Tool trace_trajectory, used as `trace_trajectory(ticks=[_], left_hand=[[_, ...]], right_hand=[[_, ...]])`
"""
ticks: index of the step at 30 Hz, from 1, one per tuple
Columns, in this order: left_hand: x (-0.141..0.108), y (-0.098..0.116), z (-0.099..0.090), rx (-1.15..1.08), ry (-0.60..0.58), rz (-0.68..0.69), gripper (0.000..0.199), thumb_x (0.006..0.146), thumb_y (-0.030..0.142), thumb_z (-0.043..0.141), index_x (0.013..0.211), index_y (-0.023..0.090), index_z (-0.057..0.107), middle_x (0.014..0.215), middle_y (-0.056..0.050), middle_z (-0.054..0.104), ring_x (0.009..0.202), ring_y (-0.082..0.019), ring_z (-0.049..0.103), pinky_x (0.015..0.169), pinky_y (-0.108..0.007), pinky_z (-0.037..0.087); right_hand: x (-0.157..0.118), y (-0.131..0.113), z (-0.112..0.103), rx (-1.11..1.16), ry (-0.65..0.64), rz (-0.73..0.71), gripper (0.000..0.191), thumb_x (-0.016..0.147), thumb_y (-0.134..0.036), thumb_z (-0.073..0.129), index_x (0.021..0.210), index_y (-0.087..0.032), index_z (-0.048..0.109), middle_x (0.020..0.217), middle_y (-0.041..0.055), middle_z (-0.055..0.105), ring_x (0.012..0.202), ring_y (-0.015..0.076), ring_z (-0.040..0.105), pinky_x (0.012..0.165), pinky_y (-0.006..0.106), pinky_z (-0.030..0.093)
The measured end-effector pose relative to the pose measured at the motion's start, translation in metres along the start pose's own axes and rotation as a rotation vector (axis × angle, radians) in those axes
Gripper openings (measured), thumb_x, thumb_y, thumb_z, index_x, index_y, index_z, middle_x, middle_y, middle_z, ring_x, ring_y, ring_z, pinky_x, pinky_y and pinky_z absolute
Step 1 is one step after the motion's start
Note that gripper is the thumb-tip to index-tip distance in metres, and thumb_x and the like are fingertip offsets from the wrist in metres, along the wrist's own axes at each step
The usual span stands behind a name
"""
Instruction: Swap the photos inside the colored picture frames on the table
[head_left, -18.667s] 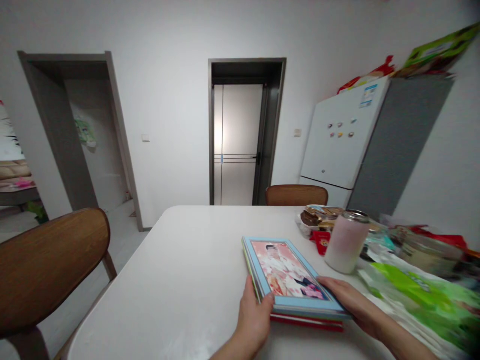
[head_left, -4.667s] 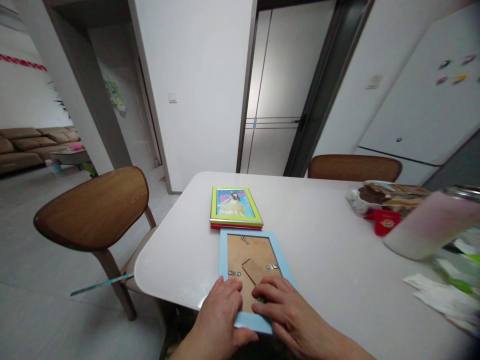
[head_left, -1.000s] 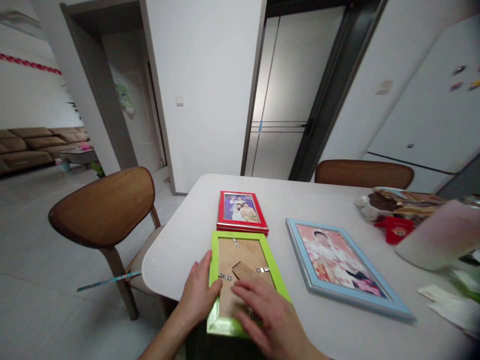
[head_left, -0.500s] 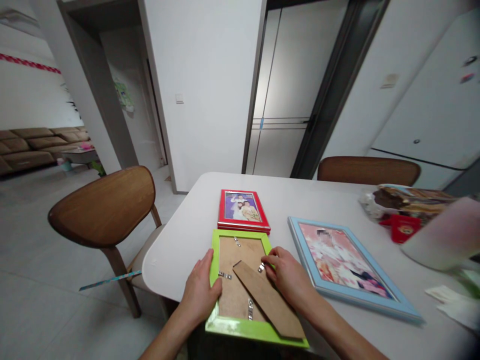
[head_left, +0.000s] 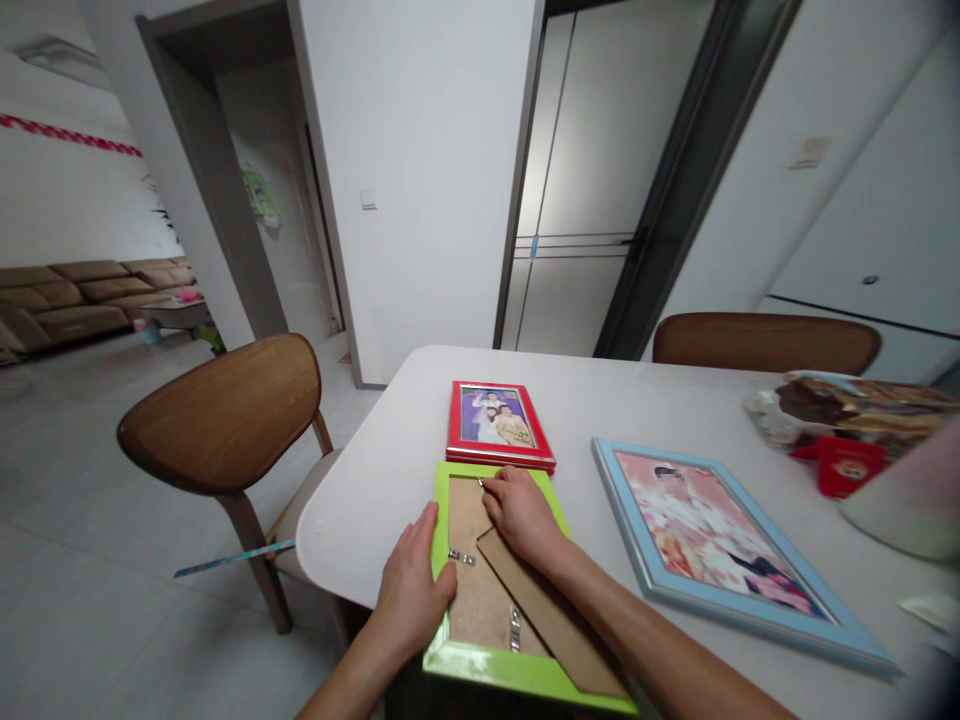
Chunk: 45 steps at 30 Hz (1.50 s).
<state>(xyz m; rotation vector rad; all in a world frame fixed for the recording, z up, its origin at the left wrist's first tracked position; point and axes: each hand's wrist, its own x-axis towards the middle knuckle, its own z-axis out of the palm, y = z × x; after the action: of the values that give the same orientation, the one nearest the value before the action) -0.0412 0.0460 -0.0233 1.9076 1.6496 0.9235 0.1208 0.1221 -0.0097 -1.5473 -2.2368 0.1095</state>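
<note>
White table (head_left: 360, 480): green frame (head_left: 442, 510) face down, left hand (head_left: 412, 590) gripping its edge, right fingers (head_left: 495, 490) pinching top metal clip (head_left: 481, 483).

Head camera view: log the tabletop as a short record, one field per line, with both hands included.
left hand: on the left edge of the green frame
right hand: fingertips at the metal clip on its far end
green frame: back side up, on the near side of the red frame
wooden stand: slants across its back
red frame: picture side up
blue frame: picture side up, right of the green one
table: white
</note>
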Motion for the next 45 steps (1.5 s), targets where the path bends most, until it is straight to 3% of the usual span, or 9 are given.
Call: trace_trajectory(ticks=[7,13,18,25,30,34,40,42,45], left_hand=[[-0.001,-0.001,0.001,0.023,-0.007,-0.007,0.063,0.065,0.014,0.045,0.126,0.009,0.03,0.129,-0.01,0.039,0.115,-0.022,0.037,0.099,-0.034,0.025],[-0.002,-0.002,0.003,0.032,0.007,0.012,0.062,0.066,0.014,0.045,0.126,0.007,0.029,0.126,-0.012,0.041,0.113,-0.023,0.039,0.097,-0.033,0.028],[-0.002,-0.002,0.005,0.034,0.019,0.016,0.059,0.068,0.016,0.044,0.125,0.005,0.03,0.125,-0.014,0.041,0.113,-0.023,0.04,0.096,-0.033,0.029],[-0.002,-0.001,0.003,0.041,0.012,0.023,0.06,0.067,0.014,0.044,0.125,0.003,0.03,0.124,-0.016,0.042,0.112,-0.023,0.04,0.096,-0.034,0.03],[-0.003,-0.001,0.002,0.03,0.012,0.026,0.061,0.067,0.015,0.045,0.126,0.006,0.029,0.125,-0.013,0.042,0.112,-0.023,0.04,0.096,-0.033,0.03],[-0.004,0.0,0.003,0.02,0.016,0.012,0.061,0.067,0.015,0.045,0.126,0.007,0.029,0.125,-0.013,0.042,0.112,-0.023,0.039,0.096,-0.033,0.029],[-0.002,-0.001,0.003,0.016,0.01,0.005,0.061,0.067,0.016,0.044,0.126,0.006,0.03,0.126,-0.012,0.041,0.113,-0.022,0.038,0.097,-0.032,0.027],[-0.003,-0.001,0.003,0.014,0.01,0.001,0.062,0.067,0.016,0.044,0.125,0.005,0.03,0.126,-0.013,0.041,0.113,-0.022,0.039,0.097,-0.031,0.028],[-0.004,-0.001,0.003,0.005,0.011,-0.009,0.062,0.067,0.017,0.045,0.126,0.007,0.03,0.126,-0.011,0.041,0.113,-0.021,0.038,0.097,-0.03,0.027]], right_hand=[[0.001,0.0,0.004,0.011,0.004,0.008,0.025,0.078,-0.023,0.042,0.09,-0.023,0.064,0.084,0.0057,0.056,0.08,0.0169,0.047,0.071,0.026,0.033],[-0.011,-0.015,-0.006,0.047,-0.01,-0.018,0.025,0.075,-0.024,0.046,0.093,-0.02,0.062,0.085,0.0064,0.057,0.08,0.0174,0.048,0.072,0.027,0.034],[-0.037,-0.037,-0.014,0.177,-0.092,-0.143,0.015,0.072,-0.029,0.053,0.076,-0.022,0.065,0.085,0.0033,0.057,0.082,0.0169,0.048,0.073,0.027,0.035],[-0.032,-0.046,-0.011,0.195,-0.085,-0.088,0.014,0.071,-0.017,0.049,0.072,-0.017,0.063,0.078,0.0056,0.057,0.08,0.0176,0.049,0.074,0.029,0.037],[-0.051,-0.03,-0.04,0.355,-0.256,-0.209,0.026,0.069,-0.016,0.05,0.091,-0.02,0.062,0.103,0.007,0.053,0.097,0.0173,0.047,0.085,0.031,0.035],[-0.073,-0.021,-0.062,0.366,-0.43,-0.252,0.029,0.06,-0.009,0.053,0.081,-0.025,0.066,0.115,0.0044,0.047,0.11,0.0204,0.038,0.093,0.036,0.028],[-0.081,-0.022,-0.045,0.325,-0.305,-0.275,0.014,0.067,-0.019,0.055,0.07,-0.025,0.067,0.107,0.0042,0.052,0.104,0.0212,0.042,0.089,0.039,0.03],[-0.082,-0.02,-0.039,0.319,-0.261,-0.231,0.014,0.068,-0.022,0.055,0.076,-0.024,0.065,0.11,0.0055,0.05,0.103,0.0212,0.042,0.088,0.037,0.032],[-0.084,-0.016,-0.035,0.284,-0.196,-0.069,0.035,0.064,-0.029,0.058,0.098,-0.02,0.059,0.115,0.0096,0.045,0.105,0.0229,0.04,0.089,0.036,0.032]])
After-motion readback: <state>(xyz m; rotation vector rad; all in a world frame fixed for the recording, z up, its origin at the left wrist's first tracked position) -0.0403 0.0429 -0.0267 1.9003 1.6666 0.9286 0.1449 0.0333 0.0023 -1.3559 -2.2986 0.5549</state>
